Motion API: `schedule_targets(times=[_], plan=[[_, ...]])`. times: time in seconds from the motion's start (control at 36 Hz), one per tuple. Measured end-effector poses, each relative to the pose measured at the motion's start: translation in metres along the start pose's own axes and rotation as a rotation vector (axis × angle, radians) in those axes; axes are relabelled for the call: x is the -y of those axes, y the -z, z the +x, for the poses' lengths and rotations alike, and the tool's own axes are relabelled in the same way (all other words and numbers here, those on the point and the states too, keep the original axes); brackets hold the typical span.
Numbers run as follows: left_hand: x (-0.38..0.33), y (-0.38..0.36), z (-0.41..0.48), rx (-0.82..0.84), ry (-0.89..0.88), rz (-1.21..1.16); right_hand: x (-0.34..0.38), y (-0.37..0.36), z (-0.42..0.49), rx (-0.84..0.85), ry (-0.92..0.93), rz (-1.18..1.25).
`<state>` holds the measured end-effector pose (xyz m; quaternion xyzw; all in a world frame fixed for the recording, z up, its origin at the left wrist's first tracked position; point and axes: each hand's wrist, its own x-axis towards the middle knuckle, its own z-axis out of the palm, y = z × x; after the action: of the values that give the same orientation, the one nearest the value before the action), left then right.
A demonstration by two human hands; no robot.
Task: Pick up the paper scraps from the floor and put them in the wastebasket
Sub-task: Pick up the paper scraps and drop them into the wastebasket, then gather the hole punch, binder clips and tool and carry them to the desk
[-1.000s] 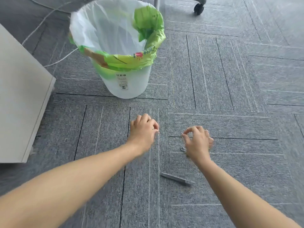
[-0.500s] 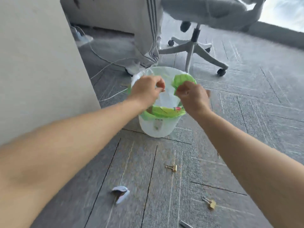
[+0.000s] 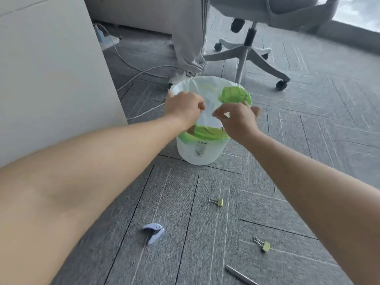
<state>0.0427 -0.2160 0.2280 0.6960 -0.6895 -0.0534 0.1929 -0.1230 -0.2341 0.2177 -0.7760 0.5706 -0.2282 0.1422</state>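
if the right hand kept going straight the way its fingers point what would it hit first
Probably the left hand: the right hand points leftward over the wastebasket mouth, with only a short gap between them. Depth is unclear, so it might pass alongside.

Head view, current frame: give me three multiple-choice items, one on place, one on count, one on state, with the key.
1. Where are both hands?
A. over the white plastic wastebasket with the clear liner
B. on the carpet
C. on the chair

2. How many yellow binder clips lie on the grey carpet?
A. none
B. two
C. five

3. How is the wastebasket standing?
A. tipped over
B. upside down
C. upright

Key:
1 A, the left hand and right hand are above the wastebasket opening.
2 B, one binder clip nearer the basket, the other closer to the camera.
3 C, its open mouth faces up.
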Motion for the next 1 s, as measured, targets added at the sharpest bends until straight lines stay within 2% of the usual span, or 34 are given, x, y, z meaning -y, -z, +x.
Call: schedule_targets(times=[0.08,0.17,0.31,0.39,0.53,0.67,0.72,0.81,0.89,1.0], plan=[[-0.001,-0.004,-0.006,0.039,-0.141,0.051,0.006,0.002,-0.015,0.016,0.091,-0.061],[0.002,-0.004,-0.03,0.0,-0.214,-0.016,0.005,0.001,-0.042,-0.053,0.127,-0.016],[0.041,-0.023,-0.104,-0.106,-0.203,-0.258,-0.02,-0.017,-0.119,-0.191,0.126,0.108],[0.064,-0.046,-0.144,-0.086,-0.137,-0.308,-0.043,-0.046,-0.159,-0.12,0.073,0.102],[0.085,-0.084,-0.193,0.099,0.057,-0.376,-0.079,-0.099,-0.196,0.224,-0.068,0.075],[0.093,-0.111,-0.231,0.503,0.313,-0.273,-0.095,-0.128,-0.209,0.371,-0.318,-0.083],[0.093,-0.12,-0.248,0.621,0.386,-0.257,-0.096,-0.136,-0.211,0.465,-0.321,-0.165],[0.096,-0.128,-0.265,0.674,0.409,-0.162,-0.096,-0.147,-0.213,0.538,-0.281,-0.236],[0.101,-0.133,-0.273,0.672,0.393,-0.115,-0.099,-0.156,-0.213,0.488,-0.3,-0.226],[0.11,-0.135,-0.273,0.618,0.368,-0.105,-0.107,-0.158,-0.213,0.41,-0.211,-0.292]])
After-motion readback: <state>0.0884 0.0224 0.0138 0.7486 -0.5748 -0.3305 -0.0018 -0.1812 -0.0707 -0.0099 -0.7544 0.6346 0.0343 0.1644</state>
